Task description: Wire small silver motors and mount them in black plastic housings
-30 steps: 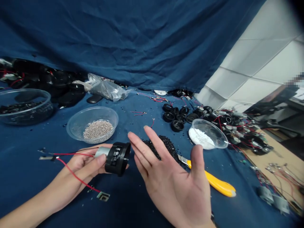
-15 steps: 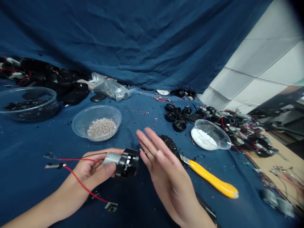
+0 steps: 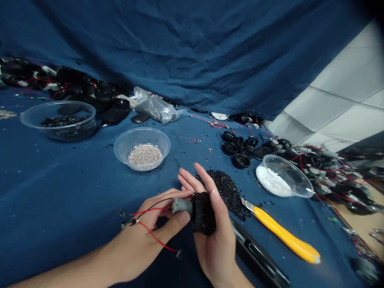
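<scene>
A small silver motor (image 3: pixel 181 205) with a black round housing (image 3: pixel 204 213) on its right end lies between my hands at the lower middle. My left hand (image 3: pixel 162 224) is closed on the motor, its thumb on the metal can. Red and black wires trail leftward from it over that hand, one ending in a small board (image 3: pixel 179 254). My right hand (image 3: pixel 214 224) is against the right side of the black housing, palm toward it, its fingers stretched out and pointing up. The housing's far face is hidden by the palm.
Beyond my hands stand a bowl of metal beads (image 3: pixel 145 155), a bowl of black pieces (image 3: pixel 60 122) and a bowl of white material (image 3: pixel 274 180). Black granules (image 3: pixel 225 188), a yellow-handled knife (image 3: pixel 285 234) and a black tube (image 3: pixel 259 254) lie at right. Black caps (image 3: pixel 241 161) and wired parts sit behind.
The view has shifted, so the bowls appear farther right. My hands have come together, and the black housing now rests against my right palm.
</scene>
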A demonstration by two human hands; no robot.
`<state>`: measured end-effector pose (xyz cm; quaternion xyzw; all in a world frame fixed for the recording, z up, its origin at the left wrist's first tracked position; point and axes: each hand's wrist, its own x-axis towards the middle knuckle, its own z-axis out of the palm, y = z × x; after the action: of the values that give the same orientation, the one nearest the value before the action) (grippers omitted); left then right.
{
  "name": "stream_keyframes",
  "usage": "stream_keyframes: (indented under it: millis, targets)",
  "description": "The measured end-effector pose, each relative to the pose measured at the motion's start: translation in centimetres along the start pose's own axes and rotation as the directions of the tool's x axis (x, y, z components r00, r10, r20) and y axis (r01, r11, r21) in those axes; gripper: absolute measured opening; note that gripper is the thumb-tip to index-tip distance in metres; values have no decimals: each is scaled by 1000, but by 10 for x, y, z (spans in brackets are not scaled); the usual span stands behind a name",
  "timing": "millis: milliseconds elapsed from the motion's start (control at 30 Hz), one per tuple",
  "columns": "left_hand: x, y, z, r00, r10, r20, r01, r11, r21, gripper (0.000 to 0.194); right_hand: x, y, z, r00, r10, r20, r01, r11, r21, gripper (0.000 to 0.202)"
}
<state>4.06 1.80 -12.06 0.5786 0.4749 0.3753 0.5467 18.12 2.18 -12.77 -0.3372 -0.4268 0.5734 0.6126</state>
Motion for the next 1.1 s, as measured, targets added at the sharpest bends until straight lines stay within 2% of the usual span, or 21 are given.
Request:
stream_keyframes:
  millis: [133,233,300,400,567,667,867,967,1033,1100]
  targets:
    - [-9,3,-4,996,69,-51,-62,990,130,39,1,-5,-1,998,34,53,-40,992,120,54]
    - [-2,6,-9,978,199,59,-205,971,126,35,2,-7,-1,992,37,118,-60,978,198,53]
    - [5,8,-12,965,242,96,-248,968,50,27,2,-7,-1,989,33,142,-64,974,219,52]
    - [10,9,-12,965,257,50,-256,966,-25,17,2,-7,-1,989,44,138,-74,973,220,50]
    - [5,2,-9,925,379,16,-379,925,8,19,-1,-8,-1,992,29,125,-52,981,184,51]
    - [1,-4,-7,920,391,17,-391,920,-10,21,-3,-7,-1,993,-12,120,-5,990,140,51]
    - [1,-3,2,963,258,74,-246,959,-139,13,-8,-5,-2,995,-80,54,81,997,-13,54]
    - [8,-1,1,979,155,129,-115,955,-272,15,-2,-14,-9,994,55,97,-57,998,23,64]
    - [14,0,-8,983,64,170,1,933,-359,16,3,-24,-14,969,143,201,-169,978,120,77]
    - [18,2,-20,975,-26,221,112,915,-389,17,7,-34,-17,944,148,294,-215,953,212,85]
